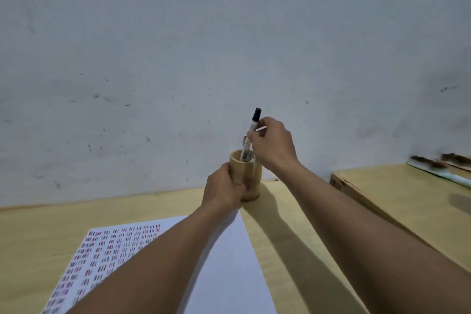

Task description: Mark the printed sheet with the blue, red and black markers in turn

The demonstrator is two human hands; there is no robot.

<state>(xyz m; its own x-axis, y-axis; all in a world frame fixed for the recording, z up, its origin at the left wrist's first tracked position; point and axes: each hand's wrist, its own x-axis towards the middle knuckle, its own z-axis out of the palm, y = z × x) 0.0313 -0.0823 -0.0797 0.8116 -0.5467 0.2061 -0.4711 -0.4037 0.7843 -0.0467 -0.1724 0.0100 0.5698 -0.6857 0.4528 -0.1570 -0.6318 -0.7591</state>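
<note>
Left hand: your left hand [224,186] wraps the side of the wooden pen cup [248,176] at frame centre, fingers clenched on it, steadying it on the desk [293,237]
Right hand: your right hand [271,145] pinches the black marker [252,132] by its white barrel – fingers closed on it, black end up, lower end inside the cup's mouth
Other markers: a sliver of red shows just behind the black marker at the cup's rim, probably the red marker; you cannot see a blue one from here
Printed sheet: the printed sheet [229,262] lies in the lower centre of the frame, partly under your left forearm; its left half is covered in rows of small red, dark and bluish strokes, its right half bare
Progress: many marks in several colours are already down – you look well into the task
Unclear: whether you are lifting the black marker out or dropping it back cannot be told
Left to do: judging by the bare area, more marking may remain
</note>
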